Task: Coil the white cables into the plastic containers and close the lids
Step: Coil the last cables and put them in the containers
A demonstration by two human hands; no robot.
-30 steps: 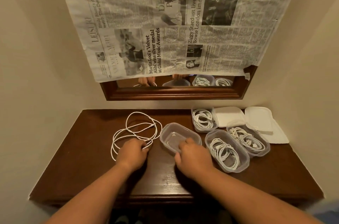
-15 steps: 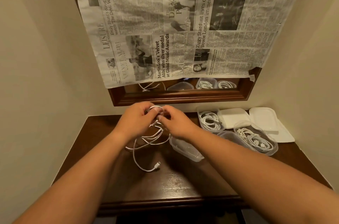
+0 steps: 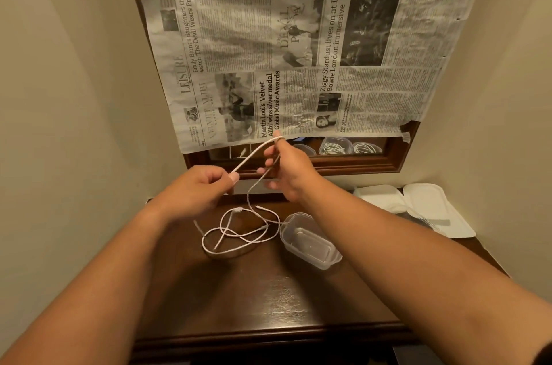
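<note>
Left grip (image 3: 197, 191) pinches white cable (image 3: 243, 163); right grip (image 3: 289, 173) holds it looped over raised fingers. Slack hangs below both, piled on table (image 3: 239, 305) just beside open container (image 3: 310, 242).

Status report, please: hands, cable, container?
Left hand pinches thin white cable; right hand holds its loop. Rest tangled on dark wooden table. Clear plastic container open, empty. Nothing blocks.

Left hand (image 3: 197, 188) and right hand (image 3: 288, 175) hold a white cable (image 3: 238, 210).
</note>
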